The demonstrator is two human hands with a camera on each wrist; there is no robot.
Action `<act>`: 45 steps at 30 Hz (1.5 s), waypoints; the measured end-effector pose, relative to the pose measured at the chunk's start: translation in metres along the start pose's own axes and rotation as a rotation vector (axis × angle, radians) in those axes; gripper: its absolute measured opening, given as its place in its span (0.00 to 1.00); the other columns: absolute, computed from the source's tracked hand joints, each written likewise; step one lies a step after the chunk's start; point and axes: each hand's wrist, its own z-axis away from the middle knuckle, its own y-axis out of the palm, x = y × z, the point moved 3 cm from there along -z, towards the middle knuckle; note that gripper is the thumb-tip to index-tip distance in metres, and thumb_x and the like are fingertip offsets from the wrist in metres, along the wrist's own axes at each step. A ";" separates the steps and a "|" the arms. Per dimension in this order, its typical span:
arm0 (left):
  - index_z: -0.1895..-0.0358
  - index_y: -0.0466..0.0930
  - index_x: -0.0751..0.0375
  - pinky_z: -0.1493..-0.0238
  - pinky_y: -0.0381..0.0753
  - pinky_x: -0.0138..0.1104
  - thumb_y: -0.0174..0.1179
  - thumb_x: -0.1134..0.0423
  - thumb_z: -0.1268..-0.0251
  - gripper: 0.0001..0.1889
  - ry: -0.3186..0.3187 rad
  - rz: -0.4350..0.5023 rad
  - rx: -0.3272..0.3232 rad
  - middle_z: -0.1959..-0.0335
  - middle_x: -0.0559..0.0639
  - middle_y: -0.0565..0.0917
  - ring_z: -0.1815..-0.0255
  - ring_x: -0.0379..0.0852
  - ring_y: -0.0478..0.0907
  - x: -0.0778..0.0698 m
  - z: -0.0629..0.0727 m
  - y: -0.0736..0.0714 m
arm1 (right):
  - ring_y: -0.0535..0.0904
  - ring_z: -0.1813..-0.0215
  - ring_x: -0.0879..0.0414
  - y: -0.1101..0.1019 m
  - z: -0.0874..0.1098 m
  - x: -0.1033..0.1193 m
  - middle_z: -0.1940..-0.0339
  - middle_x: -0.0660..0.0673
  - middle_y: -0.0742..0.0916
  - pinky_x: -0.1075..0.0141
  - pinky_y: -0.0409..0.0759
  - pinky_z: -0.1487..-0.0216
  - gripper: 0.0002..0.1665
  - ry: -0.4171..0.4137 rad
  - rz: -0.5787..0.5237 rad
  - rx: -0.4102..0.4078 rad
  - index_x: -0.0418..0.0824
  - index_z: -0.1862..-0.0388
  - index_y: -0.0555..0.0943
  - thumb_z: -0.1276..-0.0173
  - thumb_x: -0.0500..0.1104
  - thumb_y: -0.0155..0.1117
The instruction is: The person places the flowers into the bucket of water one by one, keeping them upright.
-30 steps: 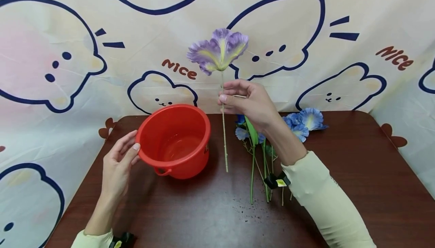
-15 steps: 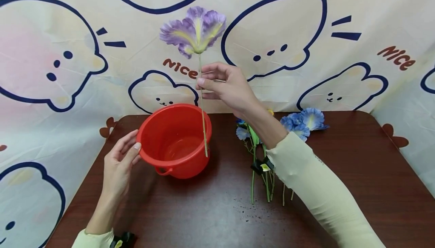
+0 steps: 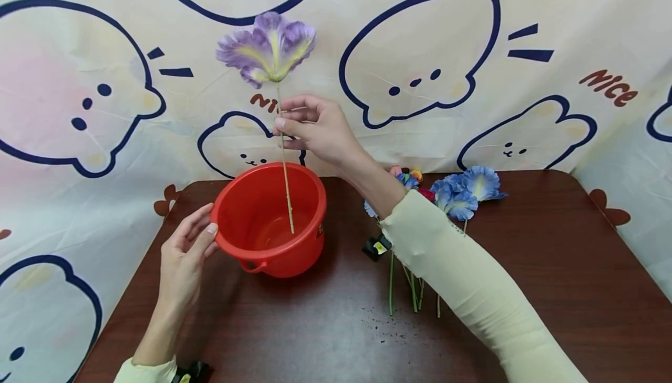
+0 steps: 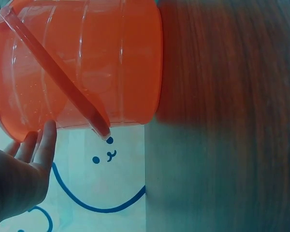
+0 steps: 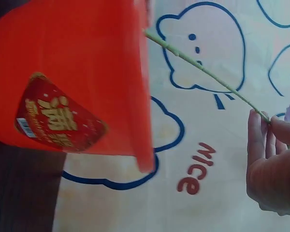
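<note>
A red plastic bucket (image 3: 294,255) stands on the dark wooden table, its mouth facing up toward me. My left hand (image 3: 184,252) holds the bucket's left rim, thumb on the near side and fingers behind. In the left wrist view the bucket's handle (image 4: 58,72) hangs down across its side. Above the bucket, my right hand (image 3: 315,129) pinches the thin stem of an artificial purple flower (image 3: 268,48) with yellow streaks. The stem points down, and its lower end overlaps the bucket's opening in the head view. In the right wrist view the stem (image 5: 208,72) tip is right at the rim.
Several blue artificial flowers (image 3: 462,193) lie on the table (image 3: 551,266) at the right, with pink, yellow and red blooms beside them, partly behind my right arm. Dark specks lie near their stems. A cartoon-printed cloth (image 3: 420,39) hangs behind the table.
My right hand has carried the purple flower left and upward, from beside the bucket to over its opening. The left hand and the bucket have stayed in place.
</note>
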 end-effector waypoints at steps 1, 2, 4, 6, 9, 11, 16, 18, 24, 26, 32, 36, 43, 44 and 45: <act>0.23 0.73 0.62 0.51 0.90 0.26 0.62 0.65 0.20 0.26 -0.002 -0.002 0.000 0.42 0.43 0.87 0.47 0.35 0.89 0.000 0.000 0.000 | 0.93 0.49 0.44 0.003 -0.001 -0.003 0.53 0.38 0.90 0.53 0.93 0.47 0.19 0.011 0.004 0.008 0.35 0.37 0.82 0.25 0.35 0.71; 0.23 0.73 0.62 0.51 0.90 0.26 0.62 0.65 0.20 0.26 -0.003 -0.005 -0.002 0.42 0.43 0.87 0.47 0.35 0.89 0.001 0.000 0.000 | 0.93 0.49 0.44 0.006 -0.001 -0.007 0.53 0.38 0.90 0.51 0.93 0.45 0.18 0.028 0.008 0.015 0.36 0.38 0.83 0.25 0.35 0.71; 0.23 0.74 0.61 0.51 0.90 0.26 0.62 0.65 0.20 0.26 -0.008 -0.013 -0.005 0.42 0.43 0.86 0.47 0.35 0.89 0.001 0.000 -0.001 | 0.92 0.48 0.42 0.011 -0.002 -0.016 0.54 0.39 0.91 0.50 0.92 0.44 0.17 0.063 0.015 0.034 0.36 0.39 0.84 0.25 0.35 0.71; 0.23 0.73 0.60 0.51 0.90 0.25 0.62 0.64 0.20 0.26 -0.015 -0.021 -0.006 0.42 0.42 0.86 0.47 0.34 0.89 0.002 0.001 -0.001 | 0.92 0.46 0.39 0.016 -0.002 -0.024 0.54 0.38 0.90 0.50 0.92 0.44 0.17 0.098 0.016 0.054 0.36 0.40 0.84 0.26 0.34 0.71; 0.23 0.73 0.60 0.51 0.90 0.25 0.62 0.64 0.20 0.26 -0.024 -0.027 -0.008 0.42 0.42 0.86 0.47 0.34 0.89 0.003 0.002 -0.001 | 0.90 0.43 0.35 0.022 -0.003 -0.036 0.54 0.38 0.89 0.51 0.92 0.45 0.17 0.147 0.012 0.079 0.34 0.39 0.83 0.25 0.33 0.70; 0.23 0.73 0.60 0.51 0.89 0.25 0.62 0.64 0.20 0.26 -0.028 -0.029 -0.010 0.42 0.42 0.86 0.47 0.34 0.89 0.003 0.003 -0.001 | 0.89 0.41 0.34 0.024 -0.004 -0.042 0.53 0.38 0.89 0.52 0.92 0.45 0.17 0.170 0.010 0.089 0.34 0.39 0.83 0.25 0.33 0.70; 0.23 0.74 0.59 0.51 0.90 0.25 0.62 0.64 0.20 0.26 -0.027 -0.031 -0.014 0.42 0.41 0.86 0.47 0.34 0.89 0.003 0.004 -0.001 | 0.89 0.39 0.33 0.028 -0.005 -0.053 0.53 0.36 0.88 0.48 0.91 0.42 0.19 0.198 -0.004 0.101 0.33 0.37 0.82 0.25 0.31 0.68; 0.23 0.74 0.59 0.51 0.90 0.25 0.62 0.64 0.20 0.26 -0.024 -0.029 -0.013 0.42 0.42 0.87 0.47 0.34 0.89 0.003 0.004 -0.001 | 0.89 0.40 0.33 0.029 -0.006 -0.057 0.53 0.36 0.89 0.47 0.91 0.43 0.19 0.202 -0.013 0.102 0.33 0.37 0.82 0.25 0.30 0.69; 0.23 0.74 0.59 0.51 0.90 0.25 0.61 0.65 0.19 0.25 -0.017 -0.027 -0.012 0.42 0.42 0.87 0.46 0.34 0.89 0.004 0.004 -0.001 | 0.90 0.41 0.33 0.031 -0.006 -0.068 0.53 0.37 0.91 0.52 0.93 0.48 0.18 0.234 -0.007 0.115 0.34 0.39 0.84 0.26 0.32 0.71; 0.23 0.74 0.59 0.51 0.90 0.25 0.61 0.65 0.19 0.25 -0.015 -0.025 -0.012 0.42 0.42 0.87 0.46 0.34 0.89 0.004 0.004 -0.001 | 0.89 0.41 0.32 0.032 -0.005 -0.070 0.54 0.38 0.91 0.51 0.93 0.47 0.17 0.243 -0.005 0.113 0.34 0.40 0.85 0.27 0.32 0.71; 0.24 0.74 0.59 0.51 0.90 0.26 0.61 0.65 0.19 0.25 -0.003 -0.021 -0.009 0.42 0.43 0.87 0.46 0.34 0.89 0.003 0.003 0.000 | 0.90 0.42 0.32 0.036 -0.005 -0.073 0.57 0.39 0.92 0.45 0.91 0.44 0.15 0.227 0.011 0.101 0.34 0.43 0.86 0.28 0.32 0.72; 0.23 0.74 0.60 0.51 0.90 0.26 0.61 0.66 0.19 0.25 0.003 -0.021 -0.012 0.42 0.42 0.87 0.46 0.34 0.89 0.002 0.002 0.001 | 0.90 0.42 0.32 0.040 -0.006 -0.074 0.58 0.38 0.92 0.44 0.91 0.44 0.16 0.219 0.023 0.121 0.32 0.42 0.85 0.27 0.31 0.72; 0.23 0.74 0.60 0.51 0.90 0.26 0.61 0.66 0.19 0.25 0.004 -0.030 -0.016 0.41 0.42 0.86 0.46 0.34 0.89 0.002 0.003 0.002 | 0.90 0.42 0.31 0.044 -0.006 -0.077 0.56 0.36 0.91 0.45 0.92 0.45 0.18 0.232 0.051 0.151 0.29 0.40 0.83 0.26 0.30 0.70; 0.23 0.74 0.60 0.51 0.90 0.26 0.61 0.66 0.19 0.25 0.004 -0.031 -0.017 0.41 0.42 0.86 0.46 0.34 0.89 0.002 0.003 0.002 | 0.90 0.42 0.32 0.045 -0.006 -0.078 0.57 0.36 0.91 0.47 0.92 0.47 0.18 0.232 0.057 0.155 0.29 0.40 0.82 0.26 0.30 0.70; 0.23 0.74 0.60 0.51 0.90 0.26 0.61 0.66 0.19 0.25 0.005 -0.032 -0.018 0.41 0.42 0.86 0.46 0.34 0.89 0.002 0.003 0.002 | 0.90 0.42 0.32 0.045 -0.007 -0.078 0.57 0.37 0.91 0.49 0.93 0.48 0.17 0.232 0.060 0.155 0.29 0.41 0.83 0.26 0.30 0.70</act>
